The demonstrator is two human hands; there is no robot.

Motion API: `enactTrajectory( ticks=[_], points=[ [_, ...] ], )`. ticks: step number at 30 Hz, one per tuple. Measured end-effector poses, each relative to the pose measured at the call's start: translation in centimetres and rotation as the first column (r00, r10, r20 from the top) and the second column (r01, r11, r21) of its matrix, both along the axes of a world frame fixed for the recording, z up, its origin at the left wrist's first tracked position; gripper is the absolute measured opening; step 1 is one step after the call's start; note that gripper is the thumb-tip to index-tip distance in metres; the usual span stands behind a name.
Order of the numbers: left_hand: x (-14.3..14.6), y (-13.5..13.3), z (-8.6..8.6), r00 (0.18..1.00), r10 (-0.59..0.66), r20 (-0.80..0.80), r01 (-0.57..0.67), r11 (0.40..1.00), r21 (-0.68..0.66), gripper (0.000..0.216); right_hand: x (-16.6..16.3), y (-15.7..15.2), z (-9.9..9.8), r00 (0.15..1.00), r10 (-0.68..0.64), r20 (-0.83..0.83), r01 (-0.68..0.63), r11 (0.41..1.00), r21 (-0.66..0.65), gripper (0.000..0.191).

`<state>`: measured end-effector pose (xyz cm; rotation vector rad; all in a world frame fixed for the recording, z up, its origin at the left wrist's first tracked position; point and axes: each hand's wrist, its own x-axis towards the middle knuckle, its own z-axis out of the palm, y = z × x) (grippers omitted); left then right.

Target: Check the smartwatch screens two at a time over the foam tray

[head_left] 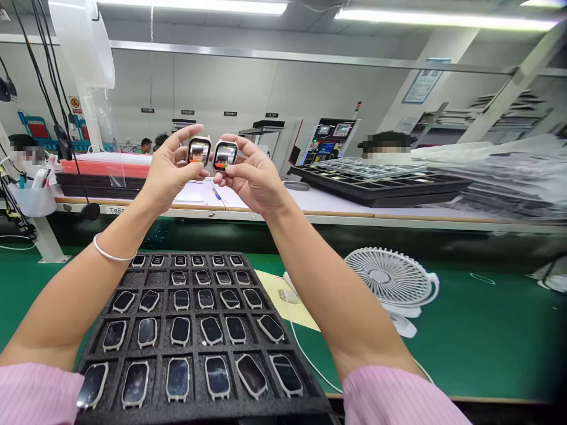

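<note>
Both arms are raised in front of me. My left hand [170, 168] pinches a small watch body [199, 151] with a lit screen, thumb below and fingers above. Beside it, my right hand [250, 174] grips a second lit watch body [225, 155] the same way. The two watches are held side by side, nearly touching. Below my arms lies a black foam tray [162, 274] on the green bench, its pockets filled with several dark-screened watch bodies [211, 329]. A thin bangle is on my left wrist.
A white desk fan [390, 280] lies on the green mat right of the tray, beside a yellow sheet [283, 295] and a white cable. Across the bench stand stacked black trays [376, 186]. Other people sit at the far left and far right.
</note>
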<state>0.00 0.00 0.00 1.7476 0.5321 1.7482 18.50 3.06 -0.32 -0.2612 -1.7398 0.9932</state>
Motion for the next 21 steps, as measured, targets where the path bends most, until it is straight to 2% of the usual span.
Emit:
enactTrajectory(
  ticks=[4,8,11,14,18,21],
  points=[
    [0.1,-0.3,0.1,0.999,0.021,-0.029,-0.019,0.999,0.048,0.062,0.0,-0.5,0.1,1.000,-0.015,0.003,0.015,1.000,-0.005,0.067],
    [0.1,-1.2,-1.6,0.998,0.042,-0.047,-0.041,0.999,0.028,0.058,0.1,-1.4,-1.6,1.000,0.006,-0.003,-0.006,0.999,-0.040,0.063],
    [0.0,-2.3,-4.3,0.998,0.031,-0.049,-0.034,0.998,-0.052,0.056,0.1,-2.2,-4.5,0.997,0.067,-0.025,-0.069,0.992,-0.106,0.058],
    [-0.3,-3.5,-8.0,0.998,0.016,-0.053,-0.025,0.981,-0.191,0.057,-0.1,-2.8,-8.3,0.993,0.118,-0.026,-0.121,0.970,-0.210,0.055],
    [-0.9,-4.6,-12.7,0.998,0.011,-0.059,-0.033,0.927,-0.373,0.061,-0.5,-3.1,-13.3,0.988,0.151,-0.024,-0.150,0.925,-0.349,0.053],
    [-1.3,-4.8,-15.4,0.998,0.015,-0.062,-0.042,0.884,-0.465,0.064,-1.0,-3.0,-16.3,0.980,0.192,-0.048,-0.194,0.883,-0.427,0.053]
  ],
)
